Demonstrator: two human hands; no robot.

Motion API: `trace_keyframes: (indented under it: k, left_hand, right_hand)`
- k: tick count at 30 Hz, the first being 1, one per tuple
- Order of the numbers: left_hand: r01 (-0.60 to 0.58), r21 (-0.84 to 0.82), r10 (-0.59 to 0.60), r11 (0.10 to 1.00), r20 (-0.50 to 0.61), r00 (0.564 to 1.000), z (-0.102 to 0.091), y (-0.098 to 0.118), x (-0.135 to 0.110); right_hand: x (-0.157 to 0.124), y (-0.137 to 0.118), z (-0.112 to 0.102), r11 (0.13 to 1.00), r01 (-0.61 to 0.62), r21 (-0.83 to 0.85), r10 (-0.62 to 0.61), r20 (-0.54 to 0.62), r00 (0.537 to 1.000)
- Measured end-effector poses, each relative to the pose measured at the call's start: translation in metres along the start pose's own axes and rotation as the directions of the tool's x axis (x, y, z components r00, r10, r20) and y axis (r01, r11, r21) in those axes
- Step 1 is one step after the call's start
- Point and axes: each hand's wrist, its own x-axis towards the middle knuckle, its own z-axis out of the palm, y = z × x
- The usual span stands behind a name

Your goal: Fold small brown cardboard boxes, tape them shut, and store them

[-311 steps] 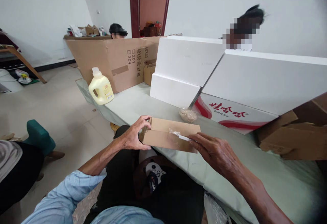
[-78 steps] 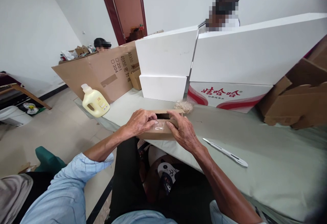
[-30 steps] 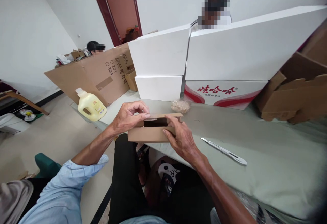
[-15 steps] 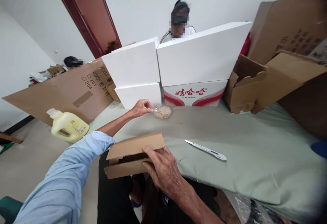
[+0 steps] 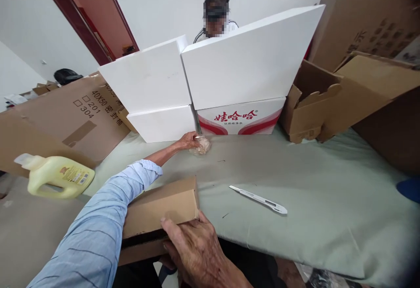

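Note:
My left hand reaches far forward, its fingers closed at the near side of a small, roundish clear plastic bundle with something pale brown inside; I cannot make out its kind. The bundle rests on the green cloth by the white boxes. Close to my body, my right hand grips the right end of a brown cardboard box, thumb on top and fingers underneath. A dark gap runs along the box's near side. My left sleeve hides part of its left end. To the right of the box lies a white-handled craft knife.
White boxes are stacked like a wall at the back, with a person behind them. A yellow detergent bottle stands at left. An opened cardboard box sits at right on the green cloth.
My left hand has shifted from the bundle's edge to farther over it. The box in my right hand has come up and its gap looks narrower. The view has turned slightly right.

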Motion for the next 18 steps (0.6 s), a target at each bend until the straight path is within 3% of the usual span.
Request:
trace_keyframes:
  k: [5, 9, 13, 18]
  left_hand:
    - [-0.019, 0.139, 0.023, 0.99, -0.023, 0.999, -0.001, 0.001, -0.008]
    - [-0.124, 0.255, 0.14, 0.959, -0.047, 0.989, -0.004, 0.015, -0.019]
    - [-0.225, 0.32, 0.223, 0.92, 0.045, 0.974, -0.005, 0.022, -0.024]
    - [-0.278, 0.331, 0.238, 0.901, 0.156, 0.958, -0.003, 0.019, -0.023]
  right_hand:
    - [0.002, 0.002, -0.001, 1.0, 0.007, 0.008, -0.007, -0.004, 1.0]
    - [0.006, 0.002, -0.003, 1.0, -0.002, 0.031, 0.002, 0.013, 1.0]
    - [0.007, 0.002, -0.005, 0.999, -0.006, 0.042, 0.006, 0.006, 1.0]
    - [0.006, 0.001, -0.002, 0.999, -0.011, 0.038, 0.011, -0.009, 1.0]
